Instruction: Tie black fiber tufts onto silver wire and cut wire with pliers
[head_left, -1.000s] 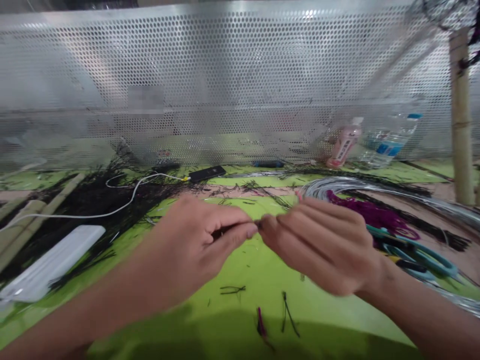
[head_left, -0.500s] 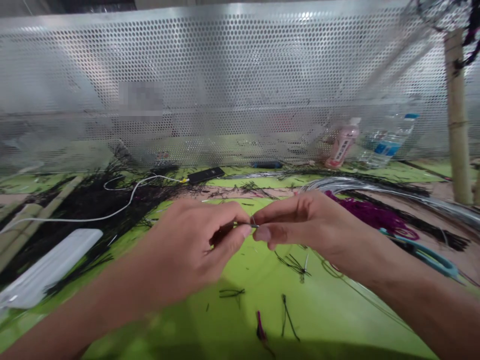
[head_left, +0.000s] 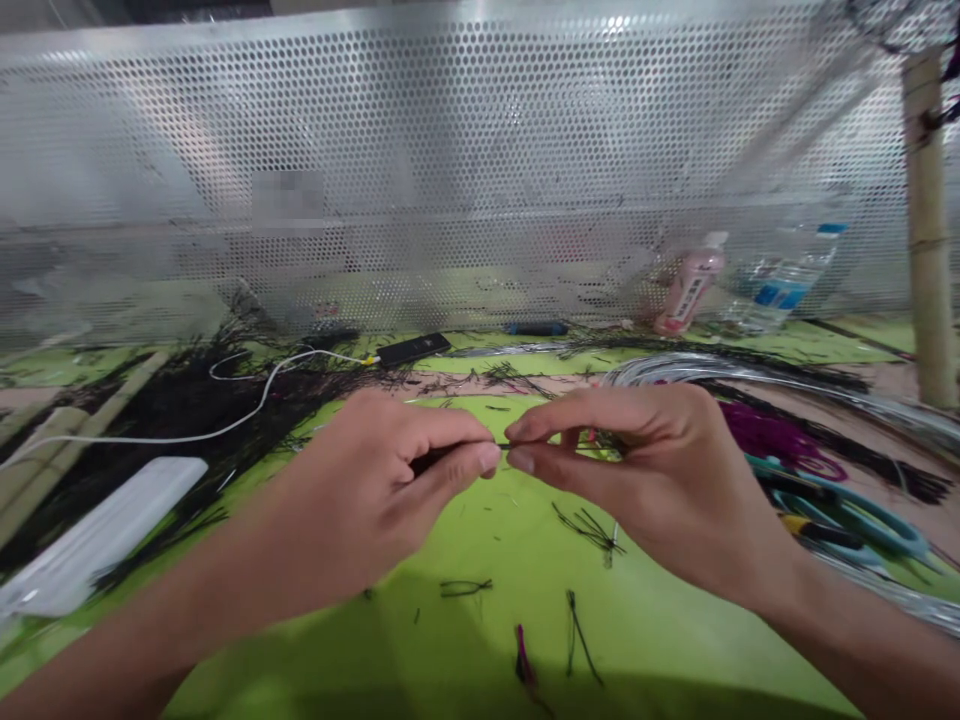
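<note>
My left hand (head_left: 375, 500) and my right hand (head_left: 645, 480) meet over the lime-green table (head_left: 480, 640), fingertips almost touching. Both are closed in a pinch on a thin dark wire piece (head_left: 501, 446) that runs between them. The part inside the left fist is hidden. Small black and purple clippings (head_left: 525, 650) lie on the table just below the hands.
A perforated metal screen (head_left: 480, 170) stands behind. A pile of black strands (head_left: 187, 400), a white cable (head_left: 247, 395) and a white box (head_left: 97, 540) lie left. Silver wire coil (head_left: 675, 368), purple strands (head_left: 765, 430), teal scissors (head_left: 862, 515), two bottles (head_left: 690, 285) and a post (head_left: 930, 230) are right.
My right hand turned over the pinch, then rolled back with fingers extended left. My left hand stayed almost still. The scissors came back into view beside my right wrist.
</note>
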